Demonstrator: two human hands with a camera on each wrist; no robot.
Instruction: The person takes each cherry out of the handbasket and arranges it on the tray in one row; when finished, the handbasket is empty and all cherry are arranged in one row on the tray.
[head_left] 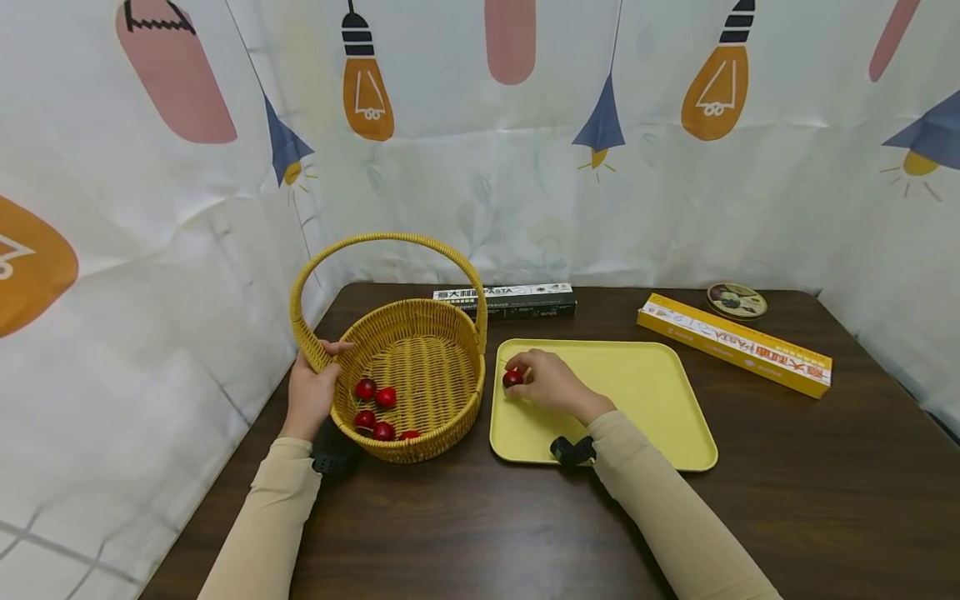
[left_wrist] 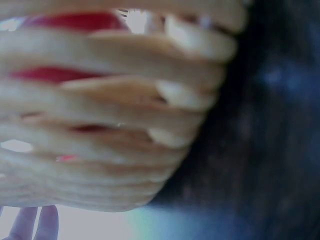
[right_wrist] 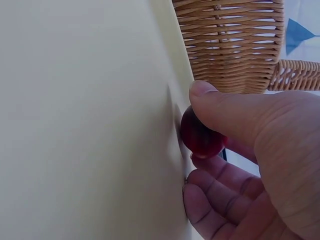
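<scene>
My left hand holds the left side of a yellow wicker basket where its tall handle meets the rim. Several dark red cherries lie at the basket's near left inside; in the left wrist view, red shows through the blurred weave. To the right, my right hand is low over the left part of a pale yellow tray. It pinches a dark red cherry between thumb and fingers, close to the tray surface. Its other fingers curl beside the tray surface in the right wrist view.
Behind the basket lies a dark pasta box. A yellow pasta box lies right of the tray, with a round flat tin behind it. White printed cloth hangs around the dark wooden table.
</scene>
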